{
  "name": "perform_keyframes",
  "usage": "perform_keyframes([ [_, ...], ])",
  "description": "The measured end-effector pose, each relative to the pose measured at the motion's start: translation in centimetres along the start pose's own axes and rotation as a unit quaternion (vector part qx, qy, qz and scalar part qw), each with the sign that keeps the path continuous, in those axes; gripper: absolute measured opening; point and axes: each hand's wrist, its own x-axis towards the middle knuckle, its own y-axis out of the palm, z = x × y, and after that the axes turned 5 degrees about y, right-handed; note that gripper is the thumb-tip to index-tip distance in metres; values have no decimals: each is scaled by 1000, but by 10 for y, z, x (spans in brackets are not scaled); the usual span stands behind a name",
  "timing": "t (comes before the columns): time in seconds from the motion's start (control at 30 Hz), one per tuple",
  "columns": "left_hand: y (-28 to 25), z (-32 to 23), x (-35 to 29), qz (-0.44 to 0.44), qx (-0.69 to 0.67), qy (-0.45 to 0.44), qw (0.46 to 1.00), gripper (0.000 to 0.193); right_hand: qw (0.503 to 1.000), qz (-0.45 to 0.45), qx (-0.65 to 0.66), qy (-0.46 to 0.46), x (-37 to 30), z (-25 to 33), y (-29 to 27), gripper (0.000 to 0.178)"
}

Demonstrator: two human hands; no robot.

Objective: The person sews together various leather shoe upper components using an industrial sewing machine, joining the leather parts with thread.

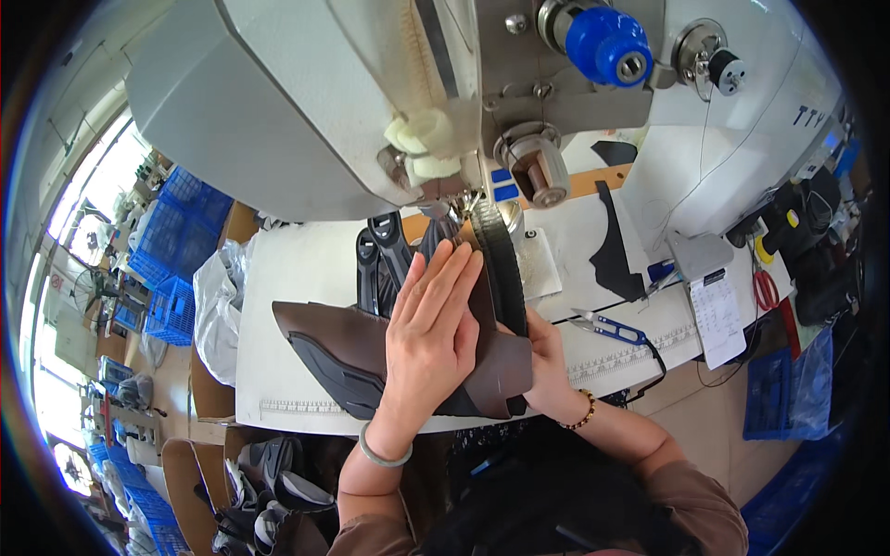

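A brown and black shoe upper (pixel 334 326) lies under the sewing head of a large grey-white sewing machine (pixel 278 102). My left hand (pixel 431 329) rests on top of it, fingers stretched flat and pointing toward the needle area. At the right side of the upper, my right hand (pixel 549 371) grips its edge; some of its fingers are hidden beneath the material. A black curved band (pixel 505 269) of the upper runs up to the sewing head beside my left fingertips. Black pieces with slots (pixel 378 264) stick out left of my fingers. The needle tip cannot be made out.
Right of the upper lie blue-handled thread snips (pixel 612 327), a black cut piece (pixel 612 246), red-handled scissors (pixel 766 290) and a paper slip (pixel 718 320). A measuring strip (pixel 297 406) follows the table's near edge. Cardboard boxes (pixel 195 473) and blue crates (pixel 171 310) stand left.
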Motion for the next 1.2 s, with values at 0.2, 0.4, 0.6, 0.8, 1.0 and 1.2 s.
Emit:
perform_keyframes([
  [0.2,1,-1,1,13,9,-15,1000,43,1000,0,3,28,4,5,-2,33],
  [0.4,1,7,5,24,41,12,999,47,1000,3,-1,20,14,7,-4,34],
  [0.6,7,15,0,-3,30,3,1000,45,999,9,7,32,3,4,1,36],
  [0.8,3,11,-6,-10,-19,17,1000,43,999,12,-47,25,-12,5,-3,30],
  [1.0,-1,2,-1,-4,-47,-28,998,37,996,48,-40,57,-14,12,-6,37],
  [1.2,-1,9,-1,9,-25,-10,1000,41,997,50,-42,43,-10,12,-5,37],
])
